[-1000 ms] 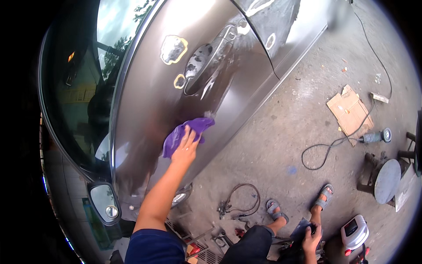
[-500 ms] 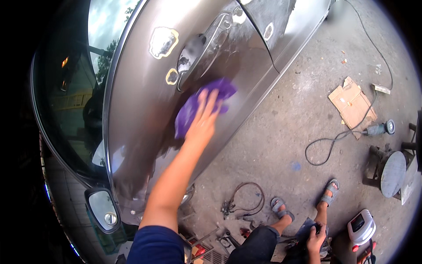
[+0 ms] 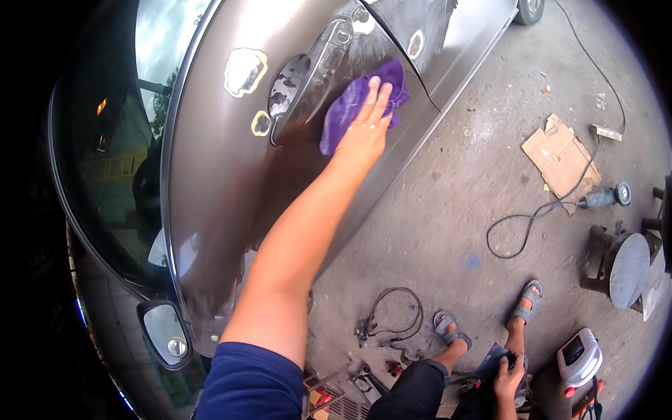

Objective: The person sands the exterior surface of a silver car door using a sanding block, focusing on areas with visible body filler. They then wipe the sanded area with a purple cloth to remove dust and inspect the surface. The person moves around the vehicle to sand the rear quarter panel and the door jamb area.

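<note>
My left hand (image 3: 364,140) presses a purple cloth (image 3: 344,115) against the brown-grey car door (image 3: 217,182), just below the door handle (image 3: 325,56). Two fingers lie stretched over the cloth; the others are partly hidden. Bare sanded patches with pale rims mark the paint, among them a large patch (image 3: 245,72) and a small one (image 3: 261,124) left of the handle. Low on the right, my right hand (image 3: 507,381) is closed round a dark flat piece (image 3: 493,358) whose kind I cannot make out.
A side mirror (image 3: 164,332) juts out at lower left. On the concrete floor lie a cardboard sheet (image 3: 562,157), a corded angle grinder (image 3: 606,199) and a coiled hose (image 3: 395,313). A round-topped stool (image 3: 628,271) and a white-and-grey device (image 3: 581,358) stand at right.
My left hand has slid the purple cloth up and to the right along the door, nearer the panel gap. The right hand stays low with the dark piece.
</note>
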Demonstrator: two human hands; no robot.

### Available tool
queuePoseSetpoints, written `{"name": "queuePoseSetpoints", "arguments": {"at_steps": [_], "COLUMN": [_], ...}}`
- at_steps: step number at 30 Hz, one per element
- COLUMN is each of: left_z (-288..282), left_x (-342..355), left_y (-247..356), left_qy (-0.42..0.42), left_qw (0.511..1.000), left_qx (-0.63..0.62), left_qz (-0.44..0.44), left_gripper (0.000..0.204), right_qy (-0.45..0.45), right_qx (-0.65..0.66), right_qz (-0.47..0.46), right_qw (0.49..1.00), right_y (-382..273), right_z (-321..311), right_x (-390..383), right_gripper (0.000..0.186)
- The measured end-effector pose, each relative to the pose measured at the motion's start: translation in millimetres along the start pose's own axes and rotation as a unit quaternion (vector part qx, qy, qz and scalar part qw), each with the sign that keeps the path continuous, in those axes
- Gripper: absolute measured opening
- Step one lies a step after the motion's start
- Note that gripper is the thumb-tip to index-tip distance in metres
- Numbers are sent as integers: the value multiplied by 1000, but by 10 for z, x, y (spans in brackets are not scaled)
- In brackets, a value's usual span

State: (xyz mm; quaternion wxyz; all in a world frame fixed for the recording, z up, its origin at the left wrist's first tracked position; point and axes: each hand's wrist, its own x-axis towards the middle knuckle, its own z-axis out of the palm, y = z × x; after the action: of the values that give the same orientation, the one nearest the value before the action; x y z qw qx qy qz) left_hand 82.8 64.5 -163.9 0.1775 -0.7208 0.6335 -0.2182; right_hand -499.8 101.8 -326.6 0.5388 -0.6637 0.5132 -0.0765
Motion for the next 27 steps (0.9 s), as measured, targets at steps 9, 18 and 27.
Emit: {"name": "queuePoseSetpoints", "arguments": {"at_steps": [9,18,27], "left_z": [111,-185,525], "left_x": [-2575,865,-318], "left_y": [110,-210,192], "left_qy": [-351,46,-167], "left_qw": [919,998,983], "left_qx": [106,34,0], "left_qz": [143,-1,79], "left_gripper": [45,53,38], "right_qy": [3,18,36], "right_qx": [28,45,87], "right_qz": [36,55,84], "right_qw": [999,997,992], "right_y": [-77,-80,-31], "right_z": [-107,-320,-497], "right_x": [-12,198,387], "right_gripper": [26,26,25]}}
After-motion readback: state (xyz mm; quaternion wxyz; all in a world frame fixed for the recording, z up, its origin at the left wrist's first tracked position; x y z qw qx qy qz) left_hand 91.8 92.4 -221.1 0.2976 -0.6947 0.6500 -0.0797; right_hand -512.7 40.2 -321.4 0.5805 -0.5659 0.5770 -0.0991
